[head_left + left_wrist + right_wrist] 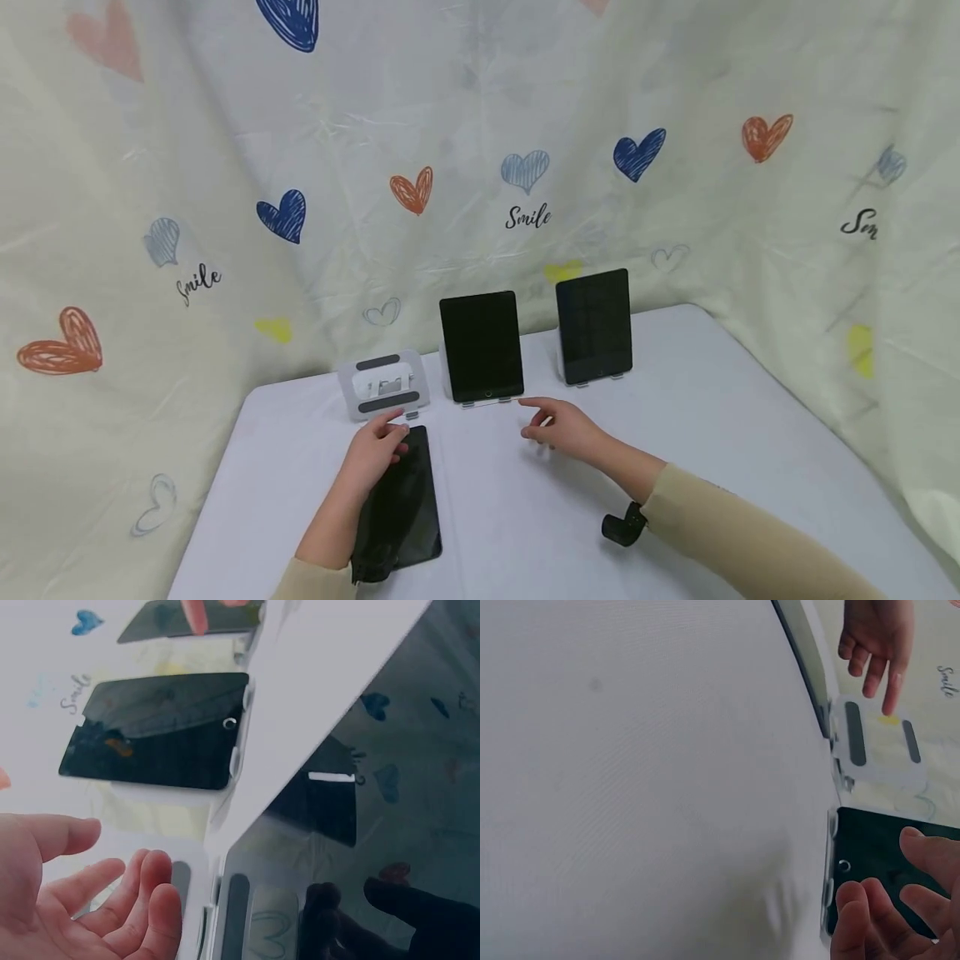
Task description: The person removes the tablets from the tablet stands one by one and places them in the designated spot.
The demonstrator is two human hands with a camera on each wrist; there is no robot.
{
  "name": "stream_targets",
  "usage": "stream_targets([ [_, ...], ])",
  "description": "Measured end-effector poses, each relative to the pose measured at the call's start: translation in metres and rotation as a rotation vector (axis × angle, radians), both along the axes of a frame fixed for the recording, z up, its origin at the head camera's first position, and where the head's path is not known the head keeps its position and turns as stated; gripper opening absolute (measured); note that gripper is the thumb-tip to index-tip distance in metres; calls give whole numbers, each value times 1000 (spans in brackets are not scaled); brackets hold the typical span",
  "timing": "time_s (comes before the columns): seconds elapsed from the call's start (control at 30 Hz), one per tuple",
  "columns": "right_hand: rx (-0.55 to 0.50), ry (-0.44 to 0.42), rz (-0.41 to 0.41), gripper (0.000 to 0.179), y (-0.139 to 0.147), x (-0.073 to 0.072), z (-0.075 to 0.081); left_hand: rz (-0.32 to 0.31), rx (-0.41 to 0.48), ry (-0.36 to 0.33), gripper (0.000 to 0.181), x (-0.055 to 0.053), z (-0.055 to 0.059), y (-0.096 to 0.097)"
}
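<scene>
My left hand (367,457) hovers over the upper end of a black tablet (426,508) that lies flat on the table, its fingers loosely bent and holding nothing. Just beyond the fingertips is a white tablet stand (388,402) with two dark grey pads. The left wrist view has the flat tablet (427,832) filling the lower right, mirroring the hand. My right hand (566,429) hangs above the table with the index finger extended towards the bottom edge of the middle tablet (483,350). That tablet leans upright on its own stand. Nothing is in the right hand's fingers.
Another upright tablet (595,329) leans on a stand at the back right. The table (720,400) has a white cover. A pale curtain (465,108) printed with hearts and "Smile" hangs right behind it. A black wrist camera (624,527) hangs under the right sleeve.
</scene>
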State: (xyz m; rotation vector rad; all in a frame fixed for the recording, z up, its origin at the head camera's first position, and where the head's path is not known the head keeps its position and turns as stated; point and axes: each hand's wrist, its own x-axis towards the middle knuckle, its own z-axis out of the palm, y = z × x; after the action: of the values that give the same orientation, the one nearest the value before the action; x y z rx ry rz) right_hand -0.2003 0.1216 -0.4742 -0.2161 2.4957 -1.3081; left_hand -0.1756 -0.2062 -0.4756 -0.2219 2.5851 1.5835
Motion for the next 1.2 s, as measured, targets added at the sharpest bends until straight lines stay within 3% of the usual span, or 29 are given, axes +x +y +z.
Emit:
stream_targets([
  [0.27, -19, 17, -29, 60, 28, -3, 1, 2, 13, 3, 43, -14, 2, 11],
  [0.57, -3, 56, -33, 61, 26, -9, 4, 5, 32, -9, 45, -24, 4, 19],
  [0.7, 44, 106, -47, 61, 22, -13, 4, -1, 35, 18, 44, -31, 4, 23],
  [0.9, 98, 205, -45, 63, 13, -24, 8, -2, 38, 62, 48, -46, 5, 34],
  [1.2, 88, 273, -91, 65, 2, -52, 8, -9, 6, 116, 53, -69, 6, 52],
])
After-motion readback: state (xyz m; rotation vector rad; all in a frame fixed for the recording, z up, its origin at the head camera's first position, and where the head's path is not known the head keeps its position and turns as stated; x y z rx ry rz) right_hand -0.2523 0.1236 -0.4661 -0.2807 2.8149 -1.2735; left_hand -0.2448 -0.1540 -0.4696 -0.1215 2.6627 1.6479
